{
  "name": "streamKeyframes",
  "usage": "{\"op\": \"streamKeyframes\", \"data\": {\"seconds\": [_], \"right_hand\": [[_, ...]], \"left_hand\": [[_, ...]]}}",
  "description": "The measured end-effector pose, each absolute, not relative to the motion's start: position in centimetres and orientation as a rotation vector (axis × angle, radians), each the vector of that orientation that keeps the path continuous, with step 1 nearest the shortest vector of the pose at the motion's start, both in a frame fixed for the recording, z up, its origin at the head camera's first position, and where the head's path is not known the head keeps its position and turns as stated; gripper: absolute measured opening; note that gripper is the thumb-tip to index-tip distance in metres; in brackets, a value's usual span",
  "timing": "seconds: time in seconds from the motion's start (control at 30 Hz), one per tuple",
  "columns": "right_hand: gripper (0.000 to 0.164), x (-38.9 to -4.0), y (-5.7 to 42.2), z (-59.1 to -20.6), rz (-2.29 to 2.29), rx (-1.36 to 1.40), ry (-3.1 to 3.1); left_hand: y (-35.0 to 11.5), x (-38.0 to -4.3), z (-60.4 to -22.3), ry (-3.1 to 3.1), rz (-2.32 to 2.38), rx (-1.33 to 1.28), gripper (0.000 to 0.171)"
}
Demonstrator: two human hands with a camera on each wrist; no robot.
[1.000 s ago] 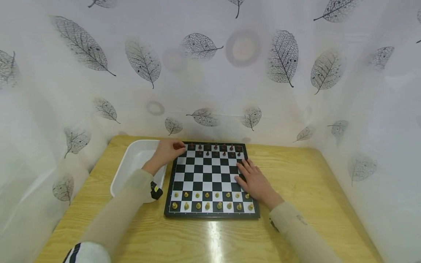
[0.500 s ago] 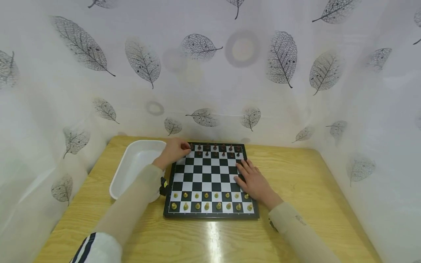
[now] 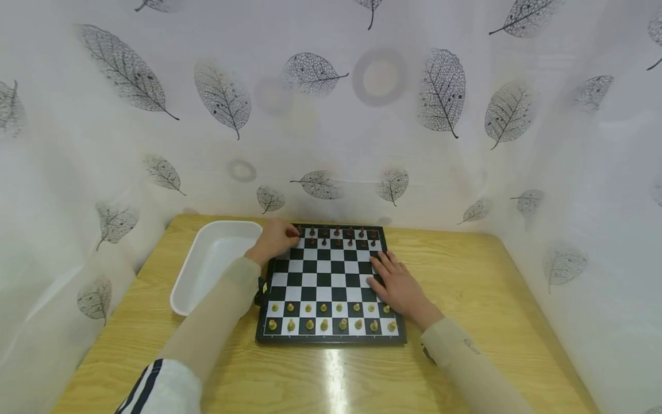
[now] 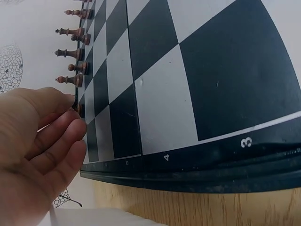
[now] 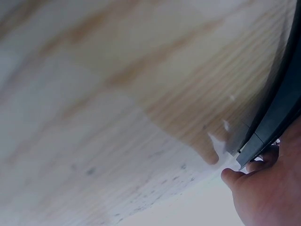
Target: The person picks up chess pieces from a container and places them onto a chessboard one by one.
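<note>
A black-and-white chessboard lies on the wooden table. My left hand is at its far left corner, thumb and fingertips pinching a small dark brown chess piece at the board surface; the fingers hide most of it. Beside it, several dark brown chess pieces stand along the far rows. Two rows of gold chess pieces stand on the near side. My right hand rests on the board's right edge with its fingers spread.
A white plastic tray stands left of the board, partly behind my left forearm. Light sheeting with a leaf print hangs behind and along both sides of the wooden table.
My left hand has shifted right from the board's left edge onto the far left corner squares, then nearly stopped. My right hand has stayed in place on the right edge.
</note>
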State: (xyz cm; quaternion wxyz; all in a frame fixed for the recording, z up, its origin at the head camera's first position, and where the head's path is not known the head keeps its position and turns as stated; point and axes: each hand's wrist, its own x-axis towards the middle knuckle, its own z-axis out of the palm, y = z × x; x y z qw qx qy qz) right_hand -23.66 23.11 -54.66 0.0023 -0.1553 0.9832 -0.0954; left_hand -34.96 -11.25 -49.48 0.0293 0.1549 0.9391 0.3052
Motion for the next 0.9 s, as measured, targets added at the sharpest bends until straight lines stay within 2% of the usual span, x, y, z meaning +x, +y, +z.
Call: {"op": "streamKeyframes", "data": {"seconds": [0.6, 0.9], "right_hand": [[0.072, -23.94, 23.12, -54.85, -0.294, -0.490, 3.085], [0.072, -23.76, 23.13, -54.68, -0.305, -0.496, 3.082]], "left_hand": [[-10.84, -34.91, -49.12, 2.928, 0.852, 0.445, 0.022], [-10.96, -34.85, -49.11, 2.932, 0.831, 0.510, 0.021]]}}
